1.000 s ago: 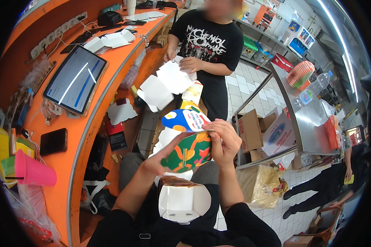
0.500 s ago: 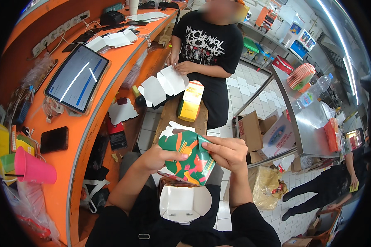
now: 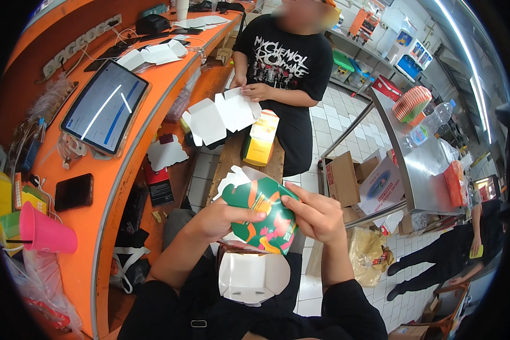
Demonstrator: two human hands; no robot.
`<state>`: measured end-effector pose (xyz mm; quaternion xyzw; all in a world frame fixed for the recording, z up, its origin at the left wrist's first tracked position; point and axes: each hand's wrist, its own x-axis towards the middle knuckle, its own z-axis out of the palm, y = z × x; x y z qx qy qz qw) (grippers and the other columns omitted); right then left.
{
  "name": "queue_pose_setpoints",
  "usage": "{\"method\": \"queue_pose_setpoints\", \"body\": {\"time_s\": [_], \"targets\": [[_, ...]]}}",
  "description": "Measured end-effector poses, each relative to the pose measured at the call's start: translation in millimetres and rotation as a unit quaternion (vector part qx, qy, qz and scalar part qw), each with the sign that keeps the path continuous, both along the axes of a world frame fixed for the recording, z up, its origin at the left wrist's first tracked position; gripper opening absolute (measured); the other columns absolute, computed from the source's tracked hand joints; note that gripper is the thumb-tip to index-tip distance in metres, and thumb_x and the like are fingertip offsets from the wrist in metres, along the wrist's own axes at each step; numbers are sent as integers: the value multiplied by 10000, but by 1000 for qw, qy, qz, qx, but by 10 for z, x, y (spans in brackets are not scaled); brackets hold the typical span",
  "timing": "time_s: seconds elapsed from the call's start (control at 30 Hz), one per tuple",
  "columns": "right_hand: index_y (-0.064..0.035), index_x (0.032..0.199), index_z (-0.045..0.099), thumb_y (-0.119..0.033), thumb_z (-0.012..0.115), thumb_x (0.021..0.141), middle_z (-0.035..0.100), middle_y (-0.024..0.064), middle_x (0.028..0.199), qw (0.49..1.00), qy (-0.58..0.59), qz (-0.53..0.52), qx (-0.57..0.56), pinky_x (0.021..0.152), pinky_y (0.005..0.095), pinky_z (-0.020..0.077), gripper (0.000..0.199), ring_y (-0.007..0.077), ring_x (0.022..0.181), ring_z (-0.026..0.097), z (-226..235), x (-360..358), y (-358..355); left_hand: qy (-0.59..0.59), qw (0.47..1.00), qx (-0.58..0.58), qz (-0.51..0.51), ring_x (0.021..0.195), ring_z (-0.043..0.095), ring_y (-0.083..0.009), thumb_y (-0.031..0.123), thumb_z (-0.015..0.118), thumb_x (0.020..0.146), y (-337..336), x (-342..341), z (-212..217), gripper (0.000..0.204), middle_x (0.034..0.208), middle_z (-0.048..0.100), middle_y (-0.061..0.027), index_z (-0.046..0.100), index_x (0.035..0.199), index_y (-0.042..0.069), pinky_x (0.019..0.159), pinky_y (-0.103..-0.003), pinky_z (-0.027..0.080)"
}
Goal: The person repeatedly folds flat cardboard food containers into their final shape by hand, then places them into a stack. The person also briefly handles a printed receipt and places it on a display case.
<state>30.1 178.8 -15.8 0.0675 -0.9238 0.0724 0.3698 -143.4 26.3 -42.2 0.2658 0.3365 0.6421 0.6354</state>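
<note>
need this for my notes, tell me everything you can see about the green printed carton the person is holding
The green carton looks like thin printed cardboard, green outside with orange and red shapes, plain white inside. It is partly folded, white flaps sticking up at its upper left. It is held tilted in the air above a white folded box on the person's lap. The left hand grips its left side, fingers across the printed face; the right hand holds its right edge.

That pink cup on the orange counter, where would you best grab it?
The pink cup lies on its side on the orange counter, open mouth toward the left. Probably best to come from above and close the fingers across its round wall near the middle, since the tapered body may roll or slip.
</note>
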Motion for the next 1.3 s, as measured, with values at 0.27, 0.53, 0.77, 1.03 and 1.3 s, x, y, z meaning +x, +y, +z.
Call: {"method": "queue_pose_setpoints", "body": {"time_s": [0.27,0.53,0.77,1.03,1.3], "targets": [[53,1313,494,134,688,745,651,185,1131,745,21,101,-659,883,370,524,606,213,981,651,-231,55,-175,148,977,152,17,1168,501,-151,32,707,791,50,-3,-82,664,1200,516,-83,329,1338,25,983,-312,418],[14,912,714,-3,705,653,702,81,748,913,151,183,-331,1029,602,355,260,326,942,669,-48,71,-441,-339,905,224,-129,1317,395,-376,973,205,619,132,78,-104,1282,1472,329,-225,165,1488,32,1108,-495,283],[7,998,692,44,620,671,709,121,811,924,95,187,-319,1039,584,342,337,316,893,689,14,25,-410,-8,993,117,-18,1022,642,-193,59,619,857,222,-177,98,570,1169,608,-138,351,1359,23,873,-332,539],[52,1123,638,-75,683,756,632,237,1154,890,138,203,-383,1017,464,388,391,369,1152,564,106,-164,-122,-3,990,91,-106,1038,642,-207,21,651,807,116,-225,496,698,1195,587,-143,285,1400,49,877,-335,540],[32,1137,645,-205,647,809,583,252,1237,898,121,203,-371,1046,480,349,405,390,1231,502,-68,-228,19,5,986,133,-100,1034,642,-210,-2,681,788,170,-300,519,733,1199,583,-129,288,1404,56,880,-342,538]]}}
